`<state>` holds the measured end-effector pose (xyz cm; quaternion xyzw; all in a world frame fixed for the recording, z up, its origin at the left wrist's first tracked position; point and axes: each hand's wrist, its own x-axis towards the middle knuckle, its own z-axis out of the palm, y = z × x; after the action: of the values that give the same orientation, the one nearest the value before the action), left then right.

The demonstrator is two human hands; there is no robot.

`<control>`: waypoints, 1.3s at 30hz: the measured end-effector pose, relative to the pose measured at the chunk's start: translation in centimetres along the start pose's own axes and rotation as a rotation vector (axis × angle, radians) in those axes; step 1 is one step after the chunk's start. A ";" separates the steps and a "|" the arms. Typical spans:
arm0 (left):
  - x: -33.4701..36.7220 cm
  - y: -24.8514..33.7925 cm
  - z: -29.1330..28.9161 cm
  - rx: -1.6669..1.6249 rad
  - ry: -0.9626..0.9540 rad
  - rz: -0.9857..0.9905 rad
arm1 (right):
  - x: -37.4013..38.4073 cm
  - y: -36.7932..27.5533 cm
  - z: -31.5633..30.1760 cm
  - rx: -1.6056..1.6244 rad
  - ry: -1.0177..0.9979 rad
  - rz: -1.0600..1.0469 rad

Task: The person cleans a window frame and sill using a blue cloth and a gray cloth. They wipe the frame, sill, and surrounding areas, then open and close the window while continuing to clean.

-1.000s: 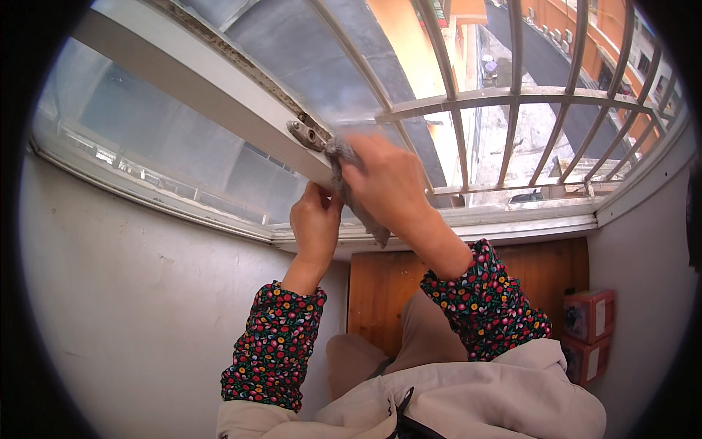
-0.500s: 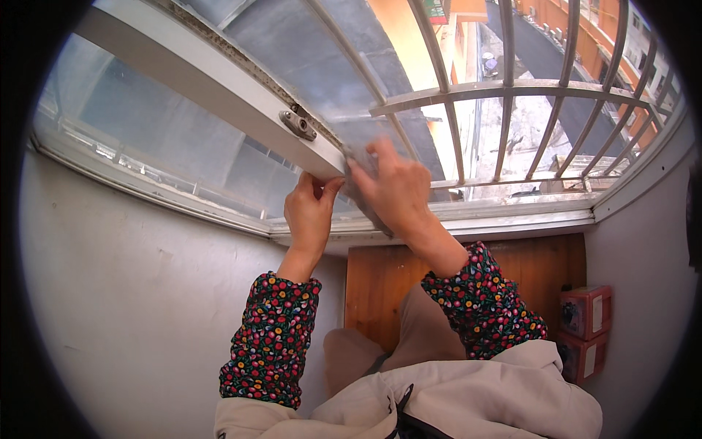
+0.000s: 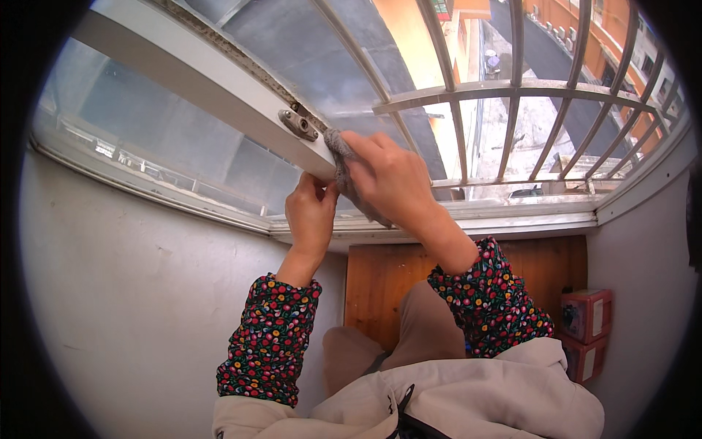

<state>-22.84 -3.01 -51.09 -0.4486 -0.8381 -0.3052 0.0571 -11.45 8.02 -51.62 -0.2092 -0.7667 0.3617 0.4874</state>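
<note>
A grey cloth is in my right hand, whose closed fingers press it against the near end of a white window sash. The cloth's lower end hangs below the hand toward the sill. My left hand is close beside it, thumb and fingers pinched on the sash's lower edge; the fingertips are partly hidden. A metal latch sits on the sash just above both hands. Dark grime lines the seam along the sash's far side.
Metal security bars stand outside the window, with a street below. A white sill runs above a wooden board. Two stacked red boxes rest at the right wall; a white wall is at left.
My right hand, blurred before, has shifted slightly, and the cloth now bunches over the sash end near the latch. My left hand stays in place.
</note>
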 end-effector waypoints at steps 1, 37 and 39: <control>0.0 0.1 0.0 0.006 -0.011 -0.004 | 0.0 0.1 -0.1 0.000 -0.046 0.032; -0.6 2.4 -0.9 -0.121 -0.031 -0.115 | -18.1 15.9 5.0 -0.219 -0.223 0.329; -0.7 2.8 -1.0 -0.132 -0.024 -0.127 | -19.7 17.2 5.3 -0.217 -0.216 0.351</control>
<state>-20.42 -2.92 -49.31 -0.4012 -0.8434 -0.3575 -0.0023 -8.14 4.13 -77.78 -0.3505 -0.8008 0.3765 0.3068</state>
